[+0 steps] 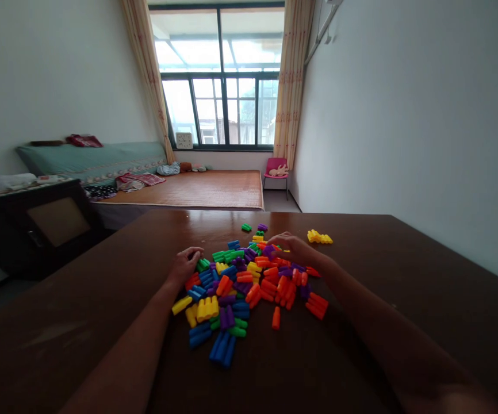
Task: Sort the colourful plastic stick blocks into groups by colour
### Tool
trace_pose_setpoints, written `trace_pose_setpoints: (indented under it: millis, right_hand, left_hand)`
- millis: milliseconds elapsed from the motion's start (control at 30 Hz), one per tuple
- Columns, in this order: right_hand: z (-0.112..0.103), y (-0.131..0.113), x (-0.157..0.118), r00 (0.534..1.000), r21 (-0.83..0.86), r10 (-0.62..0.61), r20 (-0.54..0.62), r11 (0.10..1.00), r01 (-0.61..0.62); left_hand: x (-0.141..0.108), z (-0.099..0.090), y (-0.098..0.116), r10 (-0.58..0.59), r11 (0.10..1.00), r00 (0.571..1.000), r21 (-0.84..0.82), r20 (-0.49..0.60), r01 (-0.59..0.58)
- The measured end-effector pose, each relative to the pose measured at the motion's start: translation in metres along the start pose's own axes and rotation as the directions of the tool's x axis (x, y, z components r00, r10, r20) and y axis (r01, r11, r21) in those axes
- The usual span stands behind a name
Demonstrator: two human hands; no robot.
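A pile of plastic bullet-shaped toy blocks [244, 277] in orange, blue, yellow, green and purple spreads over the dark brown table [115, 299]. Many are joined side by side in twos or threes. My right hand [290, 246] reaches over the far right part of the pile, its thumb and fingers around a purple toy block [269, 251]. At the pile's left edge rests my left hand [187, 260], fingers loosely bent and nothing visible in them. Right beside its fingertips lies a green toy block [203, 265].
A cluster of yellow blocks [319, 237] lies apart at the far right. One single orange block [276, 318] and a blue block set [222, 348] lie nearest me. Beyond the table are a bed [214, 188], a pink chair [276, 167] and a dark cabinet [11, 224].
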State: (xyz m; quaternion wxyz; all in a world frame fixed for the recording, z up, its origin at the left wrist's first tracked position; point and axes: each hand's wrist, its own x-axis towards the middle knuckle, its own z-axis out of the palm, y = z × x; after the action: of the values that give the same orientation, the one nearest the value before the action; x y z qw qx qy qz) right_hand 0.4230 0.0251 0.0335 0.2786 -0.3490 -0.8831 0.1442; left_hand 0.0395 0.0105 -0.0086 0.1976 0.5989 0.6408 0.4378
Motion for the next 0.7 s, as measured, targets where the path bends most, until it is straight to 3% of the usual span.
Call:
trace_pose_setpoints:
  millis: [67,200,400,700]
  right_hand:
    - [0.01,-0.026,0.003,0.994,-0.069,-0.098,0.057,0.992,0.102]
    - [0.016,-0.056,0.001,0.981,-0.18,-0.074,0.181,0.978,0.107]
    - [0.027,-0.066,0.002,0.983,-0.263,-0.036,0.18,0.961,0.084]
    - [0.043,-0.072,0.002,0.982,-0.131,-0.089,0.165,0.985,0.111]
  left_hand:
    - [-0.001,0.0,0.003,-0.015,1.0,1.0,-0.003,-0.008,0.015]
    - [-0.002,-0.001,0.004,-0.014,0.999,1.0,0.03,0.006,0.013]
    - [-0.001,-0.001,0.003,-0.004,0.997,1.0,0.083,0.019,0.002]
    - [-0.001,0.0,0.003,0.009,0.999,1.0,0.051,0.01,-0.009]
